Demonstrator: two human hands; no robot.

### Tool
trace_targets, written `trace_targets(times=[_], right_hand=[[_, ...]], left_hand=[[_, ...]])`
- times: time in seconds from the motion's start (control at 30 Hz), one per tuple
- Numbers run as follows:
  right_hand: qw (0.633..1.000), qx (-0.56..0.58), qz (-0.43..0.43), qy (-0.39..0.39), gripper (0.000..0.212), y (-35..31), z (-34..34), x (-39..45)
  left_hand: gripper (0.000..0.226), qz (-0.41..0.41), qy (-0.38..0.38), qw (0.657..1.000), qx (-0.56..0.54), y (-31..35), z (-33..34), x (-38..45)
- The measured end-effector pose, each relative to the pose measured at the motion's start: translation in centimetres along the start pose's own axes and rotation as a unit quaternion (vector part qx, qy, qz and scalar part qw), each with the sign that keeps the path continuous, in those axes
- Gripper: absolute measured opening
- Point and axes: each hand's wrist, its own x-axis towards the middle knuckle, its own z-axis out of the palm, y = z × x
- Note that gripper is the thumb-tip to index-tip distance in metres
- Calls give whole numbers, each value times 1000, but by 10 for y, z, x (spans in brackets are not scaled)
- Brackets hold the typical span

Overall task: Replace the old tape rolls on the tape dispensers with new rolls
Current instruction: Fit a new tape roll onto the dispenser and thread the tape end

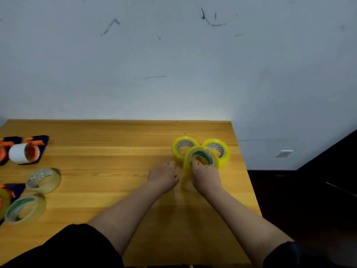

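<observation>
table: wooden table [108, 136], far edge against a scuffed pale wall [173, 64]; I see its right edge running down past the hands.
new rolls: three yellow tape rolls near the far right corner. Two lie flat, touching: back-left roll [176, 151], back-right roll [225, 154].
held roll: third yellow roll [188, 158], green print inside the core, tilted up on its edge, leaning against the front of the other two.
right hand: right hand [205, 176] grasps the held roll, fingers hooked into the core, thumb side on the near rim.
left hand: left hand [163, 177] just left of the held roll, fingers curled, fingertips at its left rim. I can't tell whether it is actually pinching anything; blur there.
tape strip: a yellowish strip [183, 183] hangs from the held roll between the two hands, blurred.
old rolls: two pale, nearly clear rolls near the left edge, far one [43, 180] on its side, near one [25, 208] with green print inside, lying flat.
dispensers: far left edge, dark blue and orange dispenser [36, 141] with a white roll [18, 152] on an orange hub. Second dispenser [13, 192] cut off by the left edge, yellowish roll on it.
sleeves: black short sleeves [77, 246], forearms bare.
</observation>
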Motion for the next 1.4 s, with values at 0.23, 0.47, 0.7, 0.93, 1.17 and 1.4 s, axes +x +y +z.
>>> trace_targets(times=[0.23, 0.47, 0.7, 0.93, 1.17, 1.4], right_hand=[[998, -22, -45, 39, 25, -76, -38, 39], [998, -44, -39, 38, 30, -190, -47, 66], [999, -20, -15, 29, 35, -297, -56, 82], [1000, -8, -4, 15, 37, -332, -52, 97], [999, 16, -35, 20, 42, -365, -42, 106], [997, 36, -53, 40, 42, -428, -51, 114]], left_hand=[[37, -34, 52, 998, 17, -86, -38, -14], [38, -55, 60, 997, 13, -221, -55, -41], [38, -52, 45, 997, 26, -338, -64, -69], [35, -87, 51, 995, 10, -391, -59, -81], [34, -116, 72, 991, 2, -419, -50, -99], [34, -122, 83, 989, 11, -473, -51, -120]])
